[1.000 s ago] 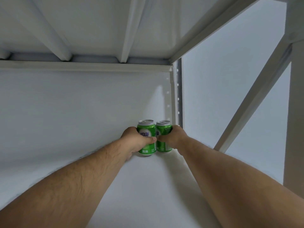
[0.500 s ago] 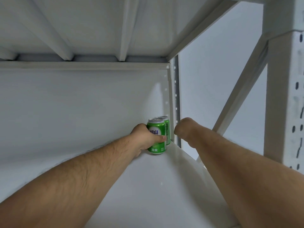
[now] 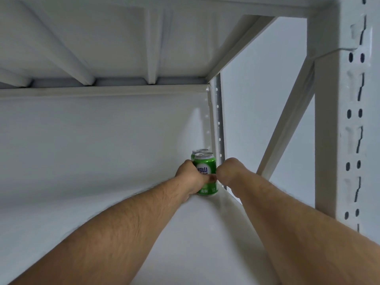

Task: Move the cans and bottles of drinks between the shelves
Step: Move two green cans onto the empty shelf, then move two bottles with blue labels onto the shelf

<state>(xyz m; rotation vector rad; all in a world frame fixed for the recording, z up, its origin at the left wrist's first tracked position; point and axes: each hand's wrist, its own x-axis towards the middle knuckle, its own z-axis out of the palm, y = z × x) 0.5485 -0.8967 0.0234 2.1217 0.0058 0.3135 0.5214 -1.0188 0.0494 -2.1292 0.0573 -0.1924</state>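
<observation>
Left fingers [image 3: 211,177] still grip near can [image 3: 205,173]

Cans [image 3: 205,175] block corner; shelf [image 3: 102,202] leftward open.

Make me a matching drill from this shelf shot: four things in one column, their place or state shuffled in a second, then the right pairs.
Things
1. front green can
2. rear green can
3. right hand
4. diagonal brace

Place or state
A. slants up along the open right side of the rack
B. mostly hidden, only its top and a sliver of its side show
C. stands upright in the left hand's grip
D. curled beside the cans near the rear post, nothing seen in it

Pairs: 1-C, 2-B, 3-D, 4-A
</observation>
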